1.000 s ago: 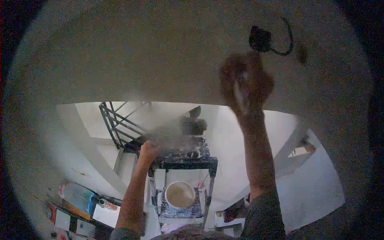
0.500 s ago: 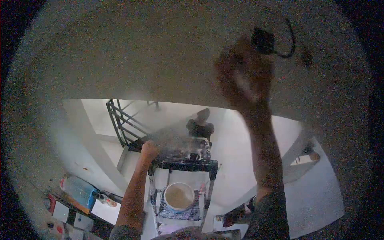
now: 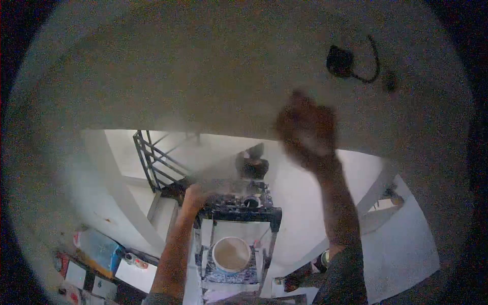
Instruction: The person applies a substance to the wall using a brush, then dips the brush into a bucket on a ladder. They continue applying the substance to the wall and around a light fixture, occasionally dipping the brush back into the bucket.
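My left hand (image 3: pixel 195 195) is at the left edge of the paint-spattered top of a stepladder (image 3: pixel 239 206); its fingers are blurred and partly lost against the dark top. My right hand (image 3: pixel 307 127) is raised in front of the grey ceiling, bent at the wrist, its fingers smeared by motion; whether it holds anything cannot be made out. Up and to its right, a black fixture (image 3: pixel 339 61) with a curved black cable (image 3: pixel 377 58) hangs at the ceiling, apart from the hand. A white bucket (image 3: pixel 232 253) with pale brownish contents stands on a lower step.
Another person (image 3: pixel 252 163) in dark clothes is beyond the ladder top. A dark metal railing (image 3: pixel 157 162) is at the left. A blue-and-clear container (image 3: pixel 99 249) and white sheets (image 3: pixel 136 272) lie at lower left. A large pale panel (image 3: pixel 406 249) is at lower right.
My right hand has come down from beside the black fixture, away from it. My left hand stays at the ladder top. The view has shifted slightly.
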Demonstrator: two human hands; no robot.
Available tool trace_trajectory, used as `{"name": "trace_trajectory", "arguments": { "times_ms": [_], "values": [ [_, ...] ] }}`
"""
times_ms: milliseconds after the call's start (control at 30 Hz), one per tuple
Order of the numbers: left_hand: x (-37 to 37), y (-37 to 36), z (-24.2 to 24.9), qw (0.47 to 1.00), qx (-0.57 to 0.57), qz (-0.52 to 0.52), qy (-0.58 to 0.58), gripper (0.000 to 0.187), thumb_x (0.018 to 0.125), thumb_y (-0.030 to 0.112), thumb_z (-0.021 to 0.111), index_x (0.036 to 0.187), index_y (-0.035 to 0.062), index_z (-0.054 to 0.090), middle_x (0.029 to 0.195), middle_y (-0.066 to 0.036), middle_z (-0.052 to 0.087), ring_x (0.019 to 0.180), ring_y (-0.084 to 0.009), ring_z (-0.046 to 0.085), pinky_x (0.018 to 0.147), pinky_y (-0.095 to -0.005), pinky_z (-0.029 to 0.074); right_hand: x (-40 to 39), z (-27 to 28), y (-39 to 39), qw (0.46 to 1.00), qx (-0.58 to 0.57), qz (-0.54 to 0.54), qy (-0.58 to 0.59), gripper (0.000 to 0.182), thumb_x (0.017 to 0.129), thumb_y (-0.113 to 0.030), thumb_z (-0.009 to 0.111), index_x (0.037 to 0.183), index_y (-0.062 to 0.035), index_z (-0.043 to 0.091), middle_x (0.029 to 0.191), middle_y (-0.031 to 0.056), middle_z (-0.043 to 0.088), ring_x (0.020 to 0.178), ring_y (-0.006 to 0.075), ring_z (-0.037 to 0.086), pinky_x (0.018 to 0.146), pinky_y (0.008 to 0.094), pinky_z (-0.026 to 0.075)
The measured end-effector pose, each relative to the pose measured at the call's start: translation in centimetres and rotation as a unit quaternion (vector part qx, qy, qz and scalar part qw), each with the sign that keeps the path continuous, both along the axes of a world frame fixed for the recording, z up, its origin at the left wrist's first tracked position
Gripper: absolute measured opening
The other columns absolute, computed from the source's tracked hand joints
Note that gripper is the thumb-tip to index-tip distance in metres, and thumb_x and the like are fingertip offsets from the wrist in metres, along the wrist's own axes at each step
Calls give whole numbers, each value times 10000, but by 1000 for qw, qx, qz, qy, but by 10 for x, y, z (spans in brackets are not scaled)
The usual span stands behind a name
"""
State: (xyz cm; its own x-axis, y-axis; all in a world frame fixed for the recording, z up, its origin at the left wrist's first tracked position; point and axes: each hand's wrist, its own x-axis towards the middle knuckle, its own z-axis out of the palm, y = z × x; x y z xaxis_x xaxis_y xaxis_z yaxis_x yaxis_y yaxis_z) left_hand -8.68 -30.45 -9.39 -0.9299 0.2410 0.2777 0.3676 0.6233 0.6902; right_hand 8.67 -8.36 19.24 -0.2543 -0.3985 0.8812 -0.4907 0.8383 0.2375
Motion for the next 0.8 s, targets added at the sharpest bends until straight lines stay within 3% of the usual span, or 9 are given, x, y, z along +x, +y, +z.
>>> {"name": "trace_trajectory", "arguments": {
  "times_ms": [33,133,300,367,500,567,633,767,800],
  "values": [
    [-10,3,-14,999,50,6,-10,431,725,342,724,1025,37,679,991,-211,671,947,-354,653,824,-404,515,3,26,4,986,63,-87,132,104,845,-110,635,880,-78,542,622,45,553,576,141,554,525,312,449],
    [-19,2,-25,995,81,5,-58,478,695,351,740,1024,10,672,1001,-233,661,961,-376,643,837,-413,512,7,70,3,914,-308,248,-93,105,893,-154,626,895,-88,545,698,23,587,615,116,556,562,278,441],
    [-25,-2,-38,993,98,48,-36,567,650,375,769,975,-73,645,955,-287,648,945,-385,646,805,-422,519,-39,40,10,993,-70,82,48,111,891,-183,623,908,-87,569,718,58,603,649,139,587,604,294,484],
    [-23,-5,-27,995,82,27,-42,572,647,381,771,969,-72,639,942,-282,650,934,-380,650,797,-425,519,-33,6,-6,969,90,-180,144,119,841,-172,632,890,-78,579,707,115,620,668,217,618,611,340,495],
    [-16,-5,-19,996,77,25,-30,527,672,394,761,877,-74,630,849,-264,654,862,-384,656,764,-431,518,-1,12,-22,970,-33,-51,-236,312,779,-231,678,1024,-73,566,821,132,627,750,334,606,654,460,452],
    [-12,-3,-20,995,94,26,-4,512,677,396,759,819,-78,628,813,-266,649,836,-390,655,750,-435,514,-3,41,4,915,83,-381,109,149,812,-199,630,828,-65,566,742,124,628,568,311,581,589,380,497],
    [-10,-4,-27,992,93,34,80,507,679,394,762,810,-74,620,779,-264,641,791,-396,653,708,-441,515,0,70,7,941,-336,39,-31,154,860,-198,600,790,-67,561,801,105,641,694,263,609,640,371,494],
    [-5,-8,-21,997,77,15,-24,501,680,406,766,903,-30,658,828,-246,658,838,-395,650,746,-441,522,-66,96,55,903,-366,204,93,233,928,-224,551,742,-83,546,762,61,638,710,183,613,602,334,475],
    [-4,-8,-24,997,74,16,-26,501,680,406,766,903,-30,658,828,-246,658,838,-395,650,746,-441,522,-54,93,29,950,-106,85,282,254,946,-237,539,745,-82,551,708,53,621,644,161,599,564,321,473]
  ]
}}
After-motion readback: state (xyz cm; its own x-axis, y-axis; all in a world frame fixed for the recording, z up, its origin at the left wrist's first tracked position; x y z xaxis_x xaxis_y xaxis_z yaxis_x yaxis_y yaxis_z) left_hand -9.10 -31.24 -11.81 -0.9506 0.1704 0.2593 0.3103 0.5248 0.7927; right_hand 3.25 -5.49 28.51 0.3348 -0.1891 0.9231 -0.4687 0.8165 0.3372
